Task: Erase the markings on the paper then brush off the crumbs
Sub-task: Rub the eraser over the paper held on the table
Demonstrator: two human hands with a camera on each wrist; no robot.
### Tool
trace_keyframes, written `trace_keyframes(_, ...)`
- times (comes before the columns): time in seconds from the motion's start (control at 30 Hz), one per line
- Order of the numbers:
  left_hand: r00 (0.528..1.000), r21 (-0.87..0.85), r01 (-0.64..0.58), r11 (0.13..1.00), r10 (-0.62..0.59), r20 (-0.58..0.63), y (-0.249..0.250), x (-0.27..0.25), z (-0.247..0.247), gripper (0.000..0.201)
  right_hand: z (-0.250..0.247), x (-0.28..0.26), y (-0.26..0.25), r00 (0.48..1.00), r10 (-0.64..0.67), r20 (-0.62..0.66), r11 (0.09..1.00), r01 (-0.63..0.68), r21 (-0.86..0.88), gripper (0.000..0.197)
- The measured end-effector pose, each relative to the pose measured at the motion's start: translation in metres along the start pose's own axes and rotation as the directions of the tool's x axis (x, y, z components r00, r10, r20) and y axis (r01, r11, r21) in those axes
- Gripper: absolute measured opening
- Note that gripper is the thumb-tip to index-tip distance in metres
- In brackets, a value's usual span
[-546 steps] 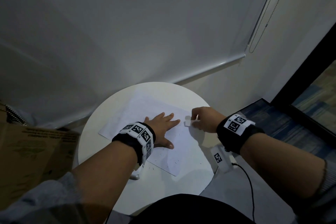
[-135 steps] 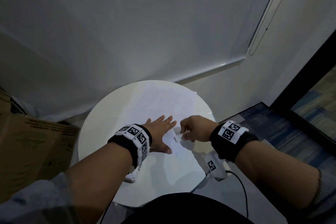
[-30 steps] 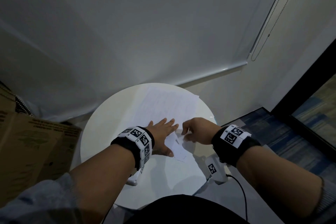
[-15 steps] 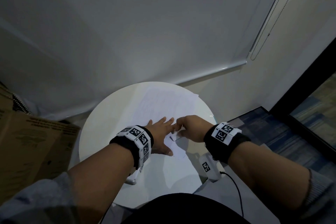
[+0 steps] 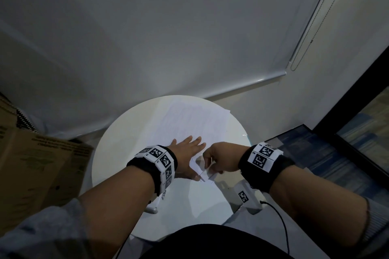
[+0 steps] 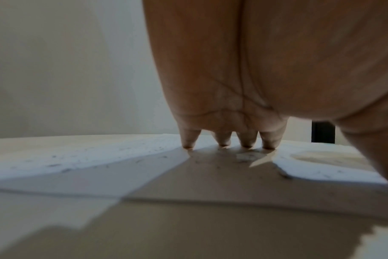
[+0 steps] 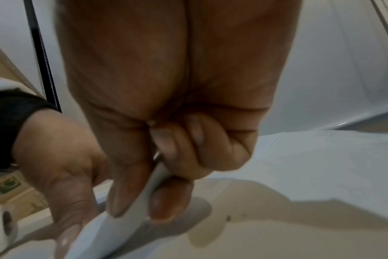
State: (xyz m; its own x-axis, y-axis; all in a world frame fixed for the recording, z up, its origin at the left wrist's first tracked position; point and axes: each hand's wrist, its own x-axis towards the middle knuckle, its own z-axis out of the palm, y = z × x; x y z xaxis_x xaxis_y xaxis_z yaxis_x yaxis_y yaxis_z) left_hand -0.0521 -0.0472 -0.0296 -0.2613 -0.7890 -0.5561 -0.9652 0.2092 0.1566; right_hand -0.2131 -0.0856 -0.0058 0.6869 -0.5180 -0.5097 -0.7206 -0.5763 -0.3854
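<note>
Since half a second ago my right hand (image 5: pixel 219 159) has lifted the near corner of the paper (image 5: pixel 193 121); its fingers (image 7: pixel 166 201) pinch that edge. My left hand (image 5: pixel 187 153) presses flat, fingers (image 6: pixel 189 138) spread, pinning the sheet on the round desk (image 5: pixel 117 153).

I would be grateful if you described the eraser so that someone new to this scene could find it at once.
Start at the round white table and find the sheet of paper lying across it. At the paper's near corner, the right hand pinches a small pale eraser against the sheet. It is the only loose object on the paper, and the only thing gripped; the left hand lies flat.
</note>
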Motion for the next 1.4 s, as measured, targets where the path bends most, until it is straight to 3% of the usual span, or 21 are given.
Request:
trace_keyframes(0.27, 0.998, -0.036, 0.06, 0.998, -0.06, 0.018, -0.018, -0.006, -0.006, 0.09, -0.008, -0.008, 0.014, 0.999, 0.054, -0.005, 0.999, -0.054, 0.005, 0.009)
trace_keyframes(0.47, 0.998, -0.015, 0.064, 0.998, -0.064, 0.019, -0.019, -0.007, -0.005, 0.09, -0.009, 0.002, 0.007, 0.967, 0.033, -0.254, 0.997, -0.016, 0.069, 0.019)
trace_keyframes(0.67, 0.998, -0.027, 0.064, 0.998, -0.063, 0.021, -0.018, -0.007, -0.007, 0.09, -0.01, 0.0, 0.003, 1.0, -0.018, 0.004, 1.0, 0.018, 0.007, 0.015)
trace_keyframes(0.8, 0.998, -0.026, 0.062, 0.998, -0.061, 0.022, -0.016, -0.008, -0.009, 0.089, -0.011, 0.009, -0.003, 0.98, -0.027, -0.197, 1.0, 0.025, -0.012, 0.021)
trace_keyframes(0.87, 0.998, -0.028, 0.063, 0.998, -0.063, 0.021, -0.016, -0.009, -0.009, 0.089, -0.01, 0.009, 0.0, 0.989, -0.002, -0.15, 0.999, 0.009, 0.046, 0.018)
trace_keyframes(0.97, 0.998, -0.027, 0.063, 0.998, -0.062, 0.021, -0.018, -0.009, -0.008, 0.09, -0.014, 0.003, 0.003, 0.999, 0.003, 0.038, 1.0, -0.003, 0.018, 0.013)
trace_keyframes(1.07, 0.998, -0.029, 0.058, 0.998, -0.057, 0.024, -0.018, -0.007, -0.008, 0.09, -0.012, 0.005, -0.005, 0.997, -0.045, -0.061, 0.997, 0.042, -0.059, 0.019)
trace_keyframes(1.13, 0.998, -0.035, 0.057, 0.998, -0.056, 0.023, -0.018, -0.006, -0.008, 0.089, -0.006, 0.009, -0.01, 0.986, -0.061, -0.153, 0.998, 0.063, 0.01, 0.019)
trace_keyframes(1.2, 0.998, -0.029, 0.059, 0.998, -0.058, 0.025, -0.018, -0.006, -0.007, 0.09, -0.003, 0.009, -0.008, 0.992, -0.035, -0.12, 0.995, 0.046, 0.086, 0.014)
trace_keyframes(1.3, 0.998, -0.024, 0.06, 0.998, -0.059, 0.026, -0.02, -0.005, -0.006, 0.091, -0.005, 0.001, 0.002, 0.999, -0.007, 0.033, 0.997, 0.005, 0.076, 0.011)
trace_keyframes(1.33, 0.998, -0.028, 0.057, 0.998, -0.056, 0.026, -0.02, -0.005, -0.007, 0.091, -0.008, -0.001, 0.006, 0.999, 0.009, 0.03, 0.999, -0.011, 0.051, 0.012)
trace_keyframes(1.4, 0.998, -0.033, 0.053, 0.998, -0.052, 0.03, -0.021, -0.006, -0.007, 0.091, -0.012, -0.003, 0.015, 0.993, 0.07, -0.093, 0.997, -0.066, 0.038, 0.016)
